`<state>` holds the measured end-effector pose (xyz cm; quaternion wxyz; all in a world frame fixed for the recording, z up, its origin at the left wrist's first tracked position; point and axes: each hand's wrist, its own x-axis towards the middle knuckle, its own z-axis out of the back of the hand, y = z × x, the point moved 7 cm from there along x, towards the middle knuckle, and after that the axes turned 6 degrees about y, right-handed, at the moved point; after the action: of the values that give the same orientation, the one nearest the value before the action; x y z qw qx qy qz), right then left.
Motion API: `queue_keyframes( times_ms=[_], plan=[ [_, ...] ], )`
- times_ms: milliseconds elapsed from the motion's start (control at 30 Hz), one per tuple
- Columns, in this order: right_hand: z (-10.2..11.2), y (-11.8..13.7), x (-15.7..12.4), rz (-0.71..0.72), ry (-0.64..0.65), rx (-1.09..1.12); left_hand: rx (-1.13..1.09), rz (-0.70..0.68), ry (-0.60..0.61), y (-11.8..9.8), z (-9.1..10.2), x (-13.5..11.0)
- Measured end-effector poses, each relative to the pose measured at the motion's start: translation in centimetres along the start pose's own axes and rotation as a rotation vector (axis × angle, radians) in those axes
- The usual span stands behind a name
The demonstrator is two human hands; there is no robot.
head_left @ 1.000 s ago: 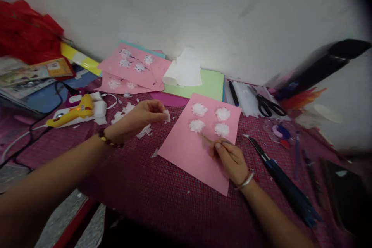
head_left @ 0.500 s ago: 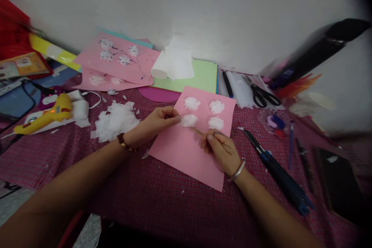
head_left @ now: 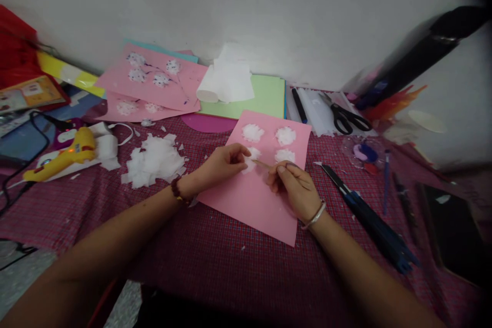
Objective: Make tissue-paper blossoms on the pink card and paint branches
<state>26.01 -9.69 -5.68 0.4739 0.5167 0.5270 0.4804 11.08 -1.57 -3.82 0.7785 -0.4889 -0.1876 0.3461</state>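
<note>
My right hand point(head_left: 294, 184) grips a thin pale stick point(head_left: 262, 164), its tip pointing left over the pink sheet point(head_left: 249, 200). Close to that tip, my left hand point(head_left: 228, 161) has thumb and forefinger curled around a small white tissue piece point(head_left: 248, 167); the exact contact is hard to see. Ruffled white tissue clusters sit on the pink sheet: two at the top, one of them the upper left cluster point(head_left: 252, 133), and two below. My left fingers partly cover the lower left cluster point(head_left: 253, 152). Left of my hand lies a heap of cut tissue squares point(head_left: 154, 160).
A yellow glue gun point(head_left: 73, 154) with a cable lies at left. Behind are finished pink sheets point(head_left: 154, 74) and a white tissue roll point(head_left: 226, 82). At right are scissors point(head_left: 346, 115), a blue cutter knife point(head_left: 369, 220), a paintbrush point(head_left: 386, 182), a paint palette point(head_left: 363, 156) and a phone point(head_left: 451, 230).
My left hand has moved slightly right and its fingertips have parted a little over the lower left cluster. The stick tip has risen slightly towards them. The whole view has shifted a little.
</note>
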Motion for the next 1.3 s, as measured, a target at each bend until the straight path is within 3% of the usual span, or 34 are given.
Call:
queue_keyframes(
  times_ms=[167, 333, 533, 867, 1200, 1300],
  plan=[
    [0.3, 0.0, -0.2, 0.005, -0.028, 0.024, 0.251, -0.043, -0.098, 0.0, -0.6, 0.5],
    [1.2, 0.3, -1.0, 0.039, -0.114, 0.046, 0.231, -0.046, -0.117, 0.5, -0.6, 0.6],
    [0.3, 0.9, -1.6, 0.084, -0.015, -0.056, 0.194, -0.031, -0.131, 0.6, -0.4, 0.5],
    [-0.1, 0.8, -1.3, 0.073, 0.022, -0.195, 0.214, -0.02, -0.172, 0.5, 0.0, 0.5],
    [-0.3, 0.5, -0.9, 0.093, 0.015, -0.182, 0.169, -0.06, -0.154, 0.8, -0.2, 0.5],
    [-0.3, 0.5, -0.8, 0.096, 0.009, -0.19, 0.175, -0.083, -0.206, 0.6, 0.4, 0.1]
  ],
)
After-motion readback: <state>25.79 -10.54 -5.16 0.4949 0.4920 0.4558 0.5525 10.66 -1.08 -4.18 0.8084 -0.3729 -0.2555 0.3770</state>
